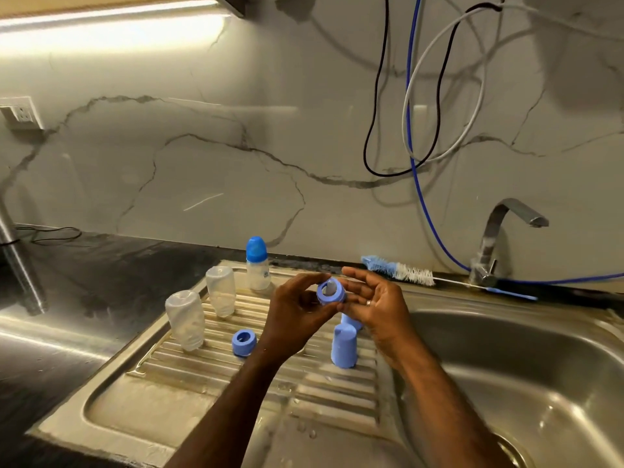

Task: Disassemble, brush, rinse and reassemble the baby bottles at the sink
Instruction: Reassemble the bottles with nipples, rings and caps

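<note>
Over steel drainboard [189, 396] I'm gripping nipple collar [331, 293] in left hand [297, 312], right hand [374, 305] pinching it too; two bottle bodies [185, 319] still draining, reassembly mostly pending.

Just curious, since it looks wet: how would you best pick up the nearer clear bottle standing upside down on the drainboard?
Wrap a hand round the middle of the nearer clear bottle, coming from the left or front. It stands neck-down, leaning slightly; its smooth body is exposed there, while the loose blue ring sits to its right.

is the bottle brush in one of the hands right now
No, the bottle brush lies behind the sink; both hands hold a blue collar.
</note>
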Demonstrator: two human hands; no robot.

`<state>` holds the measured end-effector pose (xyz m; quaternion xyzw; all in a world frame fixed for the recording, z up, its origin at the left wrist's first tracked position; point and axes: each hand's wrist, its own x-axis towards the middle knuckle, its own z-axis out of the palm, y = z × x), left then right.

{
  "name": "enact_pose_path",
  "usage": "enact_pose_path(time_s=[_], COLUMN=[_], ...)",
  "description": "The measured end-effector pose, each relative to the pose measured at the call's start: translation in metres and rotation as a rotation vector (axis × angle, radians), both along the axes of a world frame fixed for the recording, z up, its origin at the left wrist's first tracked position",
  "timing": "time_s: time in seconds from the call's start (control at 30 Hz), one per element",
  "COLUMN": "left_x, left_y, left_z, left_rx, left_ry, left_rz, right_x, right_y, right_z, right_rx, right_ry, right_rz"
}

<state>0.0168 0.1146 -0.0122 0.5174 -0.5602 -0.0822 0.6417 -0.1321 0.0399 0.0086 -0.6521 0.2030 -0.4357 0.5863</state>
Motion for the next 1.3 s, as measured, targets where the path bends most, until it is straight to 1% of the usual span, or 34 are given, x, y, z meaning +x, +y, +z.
enact_pose_path(time_s=[0.07,0.13,0.23,0.37,0.63,0.73,0.8,0.83,0.93,0.97,1.07,1.17,1.23,1.3], left_x=[0.002,0.003,0.000,-0.005,-0.007,-0.004,-0.003,-0.003,-0.001,-0.001,-0.001,-0.001,0.001,0.000], left_y=[-0.002,-0.003,-0.003,-0.002,0.001,-0.001,-0.001,0.000,0.002,0.003,0.003,0.004,0.004,0.004], left_z=[-0.003,-0.005,-0.004,0.001,0.004,0.002,0.002,0.003,0.004,0.004,0.003,0.003,0.002,0.003], left_rx=[0.023,0.036,0.037,0.048,0.063,0.048,0.034,0.029,0.035,0.035,0.035,0.064,0.079,0.077], left_ry=[-0.028,-0.040,-0.095,-0.148,-0.137,-0.146,-0.097,-0.050,0.123,0.181,0.332,0.358,0.346,0.383], left_rz=[0.013,0.028,0.051,0.065,0.107,0.106,0.081,0.051,-0.096,-0.149,-0.270,-0.306,-0.329,-0.362], right_x=[-0.001,0.001,0.008,0.013,0.020,0.018,0.016,0.015,0.014,0.014,0.013,0.011,0.009,0.007], right_y=[-0.001,0.000,0.002,0.004,0.015,0.012,0.009,0.010,0.011,0.011,0.013,0.012,0.007,0.004], right_z=[-0.001,-0.001,-0.004,-0.005,-0.007,-0.007,-0.006,-0.005,-0.001,0.000,0.003,0.005,0.004,0.002], right_rx=[0.023,-0.015,-0.172,-0.267,-0.416,-0.570,-0.613,-0.588,-0.412,-0.397,-0.501,-0.613,-0.603,-0.572], right_ry=[-0.006,0.010,0.069,0.119,0.202,0.272,0.209,0.171,0.089,0.070,0.079,0.088,0.115,0.149], right_rz=[0.029,0.017,-0.086,-0.177,-0.341,-0.465,-0.454,-0.421,-0.310,-0.289,-0.313,-0.316,-0.272,-0.250])
